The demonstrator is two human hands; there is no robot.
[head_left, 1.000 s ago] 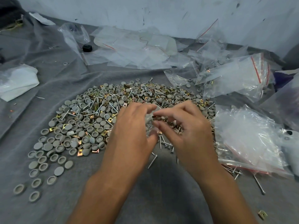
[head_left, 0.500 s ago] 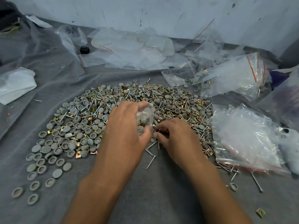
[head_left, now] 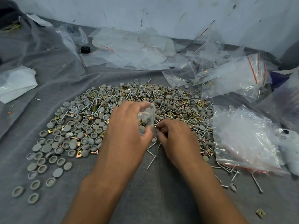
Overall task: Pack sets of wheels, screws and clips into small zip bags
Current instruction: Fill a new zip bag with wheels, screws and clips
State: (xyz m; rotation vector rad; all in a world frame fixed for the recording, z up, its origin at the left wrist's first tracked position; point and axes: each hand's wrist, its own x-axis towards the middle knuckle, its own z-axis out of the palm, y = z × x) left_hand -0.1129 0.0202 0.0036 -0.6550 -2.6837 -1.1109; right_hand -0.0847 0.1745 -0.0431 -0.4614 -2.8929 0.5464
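Covering the whole work surface, a grey cloth [head_left: 145, 199] lies under everything you are handling. On it, ahead of your arms, spreads a wide heap of grey wheels [head_left: 84, 126] mixed with silver screws [head_left: 152, 161] and brass-coloured clips [head_left: 78, 153]. To your right sits a stack of empty zip bags [head_left: 246, 143] with red seal strips, and more clear bags [head_left: 233, 78] lie farther back toward the wall. Your left hand [head_left: 126, 136] has its fingers and thumb curled round a small zip bag [head_left: 146, 117], held just above the middle of the heap; a few wheels and clips show through the plastic. Your right hand [head_left: 176, 139] is just beside it, fingers bent down into the screws and clips, the tips pinched together on something small there; which piece it is I cannot tell. One stray clip [head_left: 260, 213] lies alone near your right forearm.
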